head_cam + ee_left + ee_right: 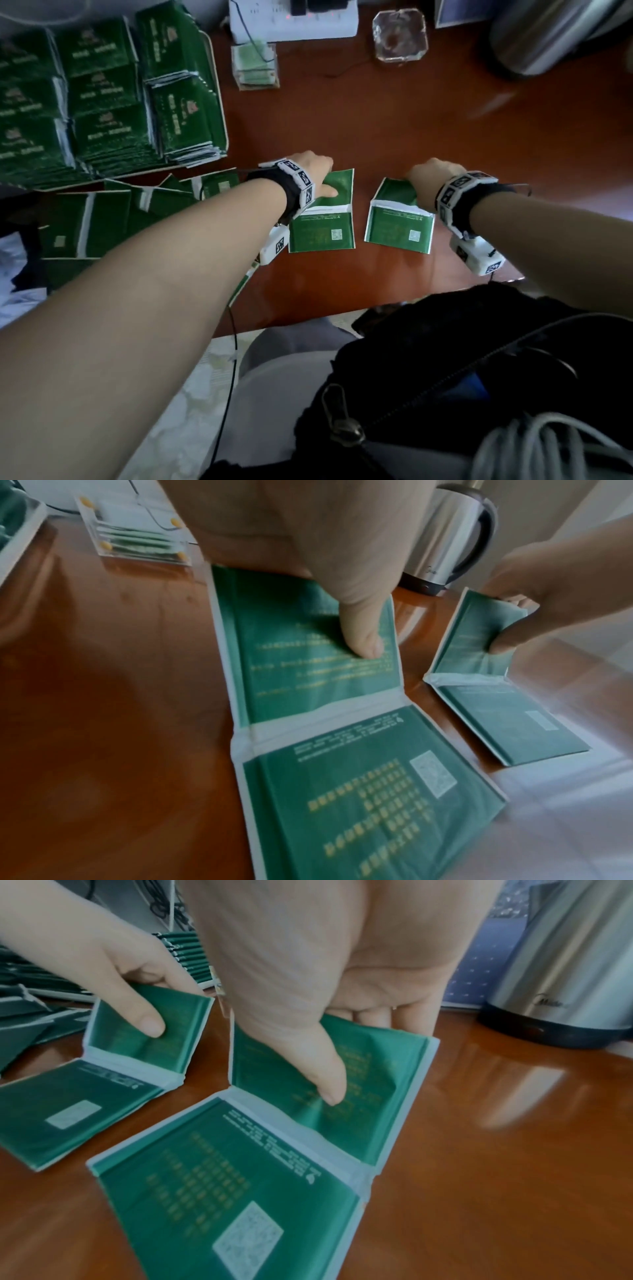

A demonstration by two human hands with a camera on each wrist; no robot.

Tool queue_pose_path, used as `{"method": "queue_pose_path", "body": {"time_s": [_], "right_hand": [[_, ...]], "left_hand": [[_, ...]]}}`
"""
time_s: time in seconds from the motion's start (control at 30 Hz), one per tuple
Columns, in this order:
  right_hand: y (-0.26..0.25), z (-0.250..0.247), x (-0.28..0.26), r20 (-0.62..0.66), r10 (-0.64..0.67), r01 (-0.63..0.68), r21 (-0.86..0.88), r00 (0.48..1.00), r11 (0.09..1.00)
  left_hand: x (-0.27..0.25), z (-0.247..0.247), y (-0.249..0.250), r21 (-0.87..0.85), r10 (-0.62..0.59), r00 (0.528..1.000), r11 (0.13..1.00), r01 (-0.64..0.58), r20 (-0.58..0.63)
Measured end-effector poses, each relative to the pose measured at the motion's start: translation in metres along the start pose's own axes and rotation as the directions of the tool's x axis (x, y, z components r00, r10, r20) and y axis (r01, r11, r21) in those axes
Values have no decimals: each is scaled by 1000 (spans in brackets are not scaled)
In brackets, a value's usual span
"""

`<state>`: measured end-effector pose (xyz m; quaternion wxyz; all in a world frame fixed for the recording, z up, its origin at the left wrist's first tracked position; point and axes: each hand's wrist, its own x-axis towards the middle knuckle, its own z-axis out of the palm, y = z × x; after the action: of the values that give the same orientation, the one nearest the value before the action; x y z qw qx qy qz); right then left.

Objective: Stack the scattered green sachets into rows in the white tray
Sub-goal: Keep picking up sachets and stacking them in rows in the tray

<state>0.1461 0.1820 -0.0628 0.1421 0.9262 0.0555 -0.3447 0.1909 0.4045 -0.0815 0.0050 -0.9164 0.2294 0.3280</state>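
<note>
- The left hand [313, 173] pinches the far half of a folded pair of green sachets [322, 219]; its thumb [363, 634] lies on the upper face and the fingers curl behind the raised flap.
- That left pair is bent at its white seam: the near half lies flat on the tabletop [445, 113], printed side up, and the far half stands tilted up in the hand.
- The right hand [433, 171] grips a second folded pair [399, 222] the same way, thumb [325, 1074] on the inner face and fingers [387, 1015] behind the lifted half.
- The two pairs sit side by side near the tabletop's front edge, close but apart.
- The white tray [219, 102] is at the far left, well apart from both hands, and holds dense rows of green sachets [99, 102] stacked to its rim.
- Loose sachets [113, 216] lie scattered and overlapping on the tabletop just in front of the tray, under the left forearm.
- A clear plastic box [255, 66] with greenish contents stands just right of the tray.
- A glass ashtray [399, 36] sits at the far middle, and a steel kettle [555, 34] at the far right.
- A white power strip [294, 20] lies along the far edge.
</note>
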Motion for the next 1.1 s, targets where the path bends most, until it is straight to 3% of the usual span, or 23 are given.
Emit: {"method": "queue_pose_path", "body": {"time_s": [0.2, 0.4, 0.5, 0.57, 0.67, 0.9, 1.1], "right_hand": [[62, -7, 6, -60, -147, 137, -149, 987, 979], [103, 16, 4, -81, -288, 283, -76, 954, 956], [106, 47, 1, -52, -334, 336, 26, 941, 942], [104, 72, -1, -43, -359, 360, 12, 932, 933], [99, 110, -7, -139, -391, 393, -15, 910, 920], [99, 182, -52, -349, -394, 430, 29, 850, 902], [96, 234, -83, -419, -387, 438, 31, 822, 898]], "left_hand": [[6, -6, 48, -122, -211, 975, 972, 203, -63], [-16, 12, 107, -263, -351, 927, 914, 308, -136], [-24, 45, 138, -310, -310, 941, 915, 258, -133], [-28, 73, 154, -253, -283, 955, 934, 252, -92], [-39, 112, 177, -159, -258, 963, 957, 243, -83], [-62, 173, 230, -107, -222, 936, 974, 200, -273], [-83, 210, 262, -94, -246, 884, 969, 228, -397]]}}
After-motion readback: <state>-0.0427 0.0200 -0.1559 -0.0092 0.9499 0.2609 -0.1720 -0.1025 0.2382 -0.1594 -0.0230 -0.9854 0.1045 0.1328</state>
